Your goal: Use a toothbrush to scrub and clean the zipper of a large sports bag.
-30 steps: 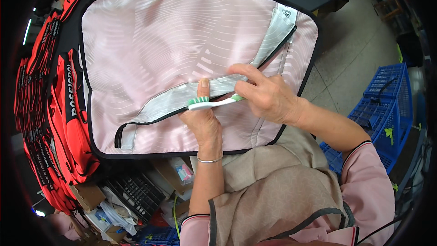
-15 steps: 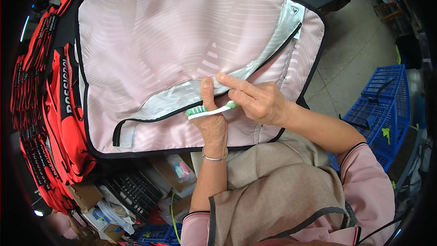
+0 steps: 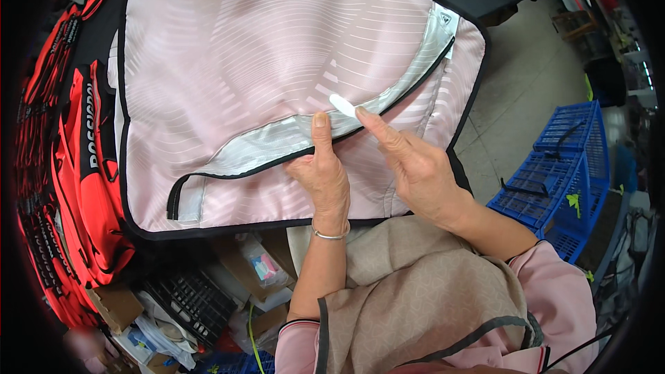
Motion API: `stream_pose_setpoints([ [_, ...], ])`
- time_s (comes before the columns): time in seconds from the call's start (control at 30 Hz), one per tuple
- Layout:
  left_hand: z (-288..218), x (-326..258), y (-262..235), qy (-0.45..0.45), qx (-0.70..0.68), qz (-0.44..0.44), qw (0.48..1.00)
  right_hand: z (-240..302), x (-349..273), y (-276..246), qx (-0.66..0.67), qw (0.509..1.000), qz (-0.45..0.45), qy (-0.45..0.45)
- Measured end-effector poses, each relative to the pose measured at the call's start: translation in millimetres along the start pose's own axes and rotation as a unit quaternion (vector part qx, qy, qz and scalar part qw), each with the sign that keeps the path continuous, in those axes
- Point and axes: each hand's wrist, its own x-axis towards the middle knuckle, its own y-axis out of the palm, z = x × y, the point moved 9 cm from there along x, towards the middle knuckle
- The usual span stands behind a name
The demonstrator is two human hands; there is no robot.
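A cluttered workshop floor, blue crates (image 3: 554, 173) at three o'clock, red bags (image 3: 83, 166) stacked at nine. The pink bag panel (image 3: 263, 55) lies flat at centre. The left hand (image 3: 324, 176) pins the silver zipper band (image 3: 277, 142) with flat fingers; the right hand (image 3: 415, 170) pinches a white toothbrush (image 3: 342, 105). Best done, I judge, with short strokes along the seam — fabric kept taut.

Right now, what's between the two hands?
In the head view, the bag's silver strip with the black zipper runs between the left hand and right hand.

Red bags (image 3: 83, 166) stacked left, blue crates (image 3: 554, 180) right.
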Motion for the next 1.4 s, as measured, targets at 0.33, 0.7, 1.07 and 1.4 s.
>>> stream_pose_setpoints([
  [0.33,6.9,-4.1,-3.4,-0.001,0.091,0.012,0.996,-0.8,-4.6,28.0,-0.057,0.998,0.027,0.016],
  [0.7,-1.0,-4.0,1.0,0.061,0.104,-0.018,0.993,-19.9,-1.6,22.3,-0.015,0.999,-0.001,0.031],
  [1.07,3.2,-5.4,-6.7,0.039,0.099,-0.028,0.994,-18.3,-3.9,25.8,-0.058,0.996,0.016,0.063],
  [1.4,4.4,-6.2,-6.7,-0.003,0.152,-0.03,0.988,-27.7,-2.1,30.8,-0.044,0.998,0.012,0.036],
])
